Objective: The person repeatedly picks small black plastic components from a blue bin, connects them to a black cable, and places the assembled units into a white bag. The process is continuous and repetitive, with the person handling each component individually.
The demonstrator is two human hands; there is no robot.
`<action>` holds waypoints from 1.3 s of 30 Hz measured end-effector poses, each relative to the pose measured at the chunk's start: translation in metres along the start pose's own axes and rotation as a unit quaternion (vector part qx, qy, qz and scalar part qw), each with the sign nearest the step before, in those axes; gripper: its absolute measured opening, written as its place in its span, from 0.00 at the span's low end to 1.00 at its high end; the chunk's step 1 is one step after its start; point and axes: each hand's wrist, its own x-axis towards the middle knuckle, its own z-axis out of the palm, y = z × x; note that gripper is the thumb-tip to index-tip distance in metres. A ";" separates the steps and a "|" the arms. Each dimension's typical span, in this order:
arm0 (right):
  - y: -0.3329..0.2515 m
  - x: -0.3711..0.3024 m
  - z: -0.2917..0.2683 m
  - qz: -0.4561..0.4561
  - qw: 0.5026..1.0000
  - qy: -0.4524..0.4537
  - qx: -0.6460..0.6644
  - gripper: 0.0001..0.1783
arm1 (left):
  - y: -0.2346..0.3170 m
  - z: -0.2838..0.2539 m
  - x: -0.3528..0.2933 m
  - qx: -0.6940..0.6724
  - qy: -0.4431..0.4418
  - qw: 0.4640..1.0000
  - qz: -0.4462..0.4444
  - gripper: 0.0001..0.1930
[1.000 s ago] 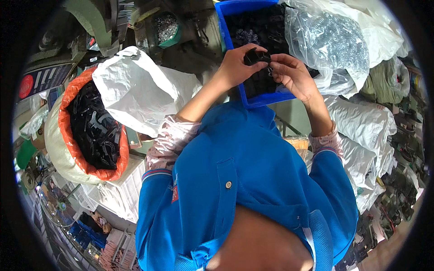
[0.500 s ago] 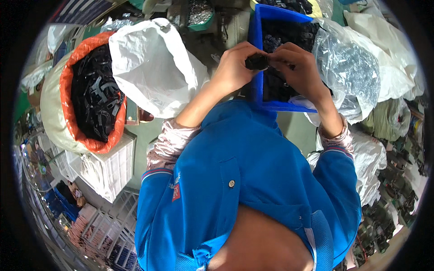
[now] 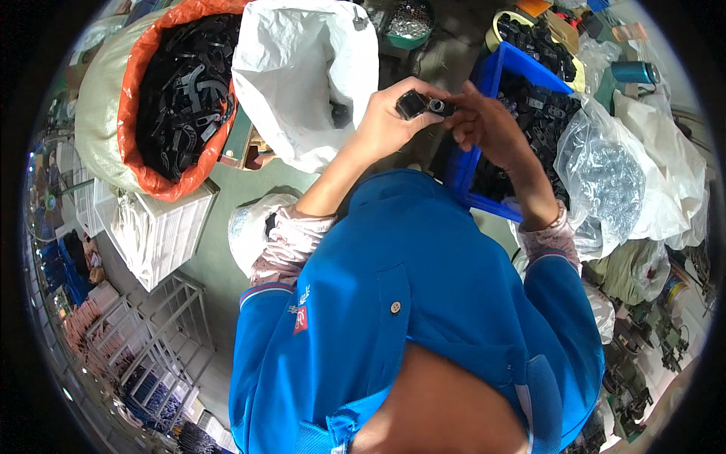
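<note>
A big sack with an orange liner (image 3: 136, 144), heaped with black plastic parts, stands well left of the blue crate (image 3: 484, 83). A white sack (image 3: 302, 76) lies between them. A clear bag of small metal pieces (image 3: 605, 178) touches the crate's right side. Just left of the crate, the left hand (image 3: 386, 121) and right hand (image 3: 491, 125) meet, fingers of both pinched around a small black part (image 3: 422, 104).
</note>
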 end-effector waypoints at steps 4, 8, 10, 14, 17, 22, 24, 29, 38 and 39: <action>0.019 0.019 0.005 0.019 0.983 -0.074 0.165 0.17 | -0.001 -0.006 -0.006 -0.062 0.030 0.998 -0.011 0.14; 0.020 0.024 0.008 -0.003 0.983 -0.029 0.183 0.16 | 0.003 -0.020 -0.011 -0.013 0.066 0.998 -0.019 0.12; 0.021 0.025 0.010 -0.016 0.985 -0.027 0.172 0.16 | -0.002 -0.028 -0.012 0.017 0.049 0.998 0.029 0.10; 0.023 0.027 0.011 -0.036 0.988 -0.034 0.145 0.17 | -0.005 -0.030 -0.013 0.038 0.088 0.995 -0.031 0.09; 0.027 0.025 0.012 -0.095 0.989 -0.024 0.112 0.17 | -0.003 -0.027 -0.012 0.114 0.107 0.987 -0.046 0.08; 0.021 0.021 0.017 -0.186 0.982 -0.001 -0.009 0.15 | -0.005 -0.018 -0.011 -0.012 0.138 0.985 -0.106 0.08; 0.019 0.021 0.012 -0.188 0.982 -0.005 -0.028 0.15 | -0.010 -0.016 -0.011 -0.053 0.140 0.981 -0.122 0.08; 0.024 0.025 0.011 -0.172 0.985 0.024 -0.001 0.15 | -0.021 -0.008 -0.008 -0.163 0.161 0.960 -0.159 0.09; 0.014 0.027 -0.012 -0.136 0.988 0.000 0.071 0.18 | -0.014 -0.044 -0.010 -0.444 0.088 0.833 -0.317 0.11; 0.013 0.027 -0.015 -0.138 0.987 -0.013 0.081 0.17 | -0.016 -0.047 -0.013 -0.472 0.065 0.828 -0.296 0.11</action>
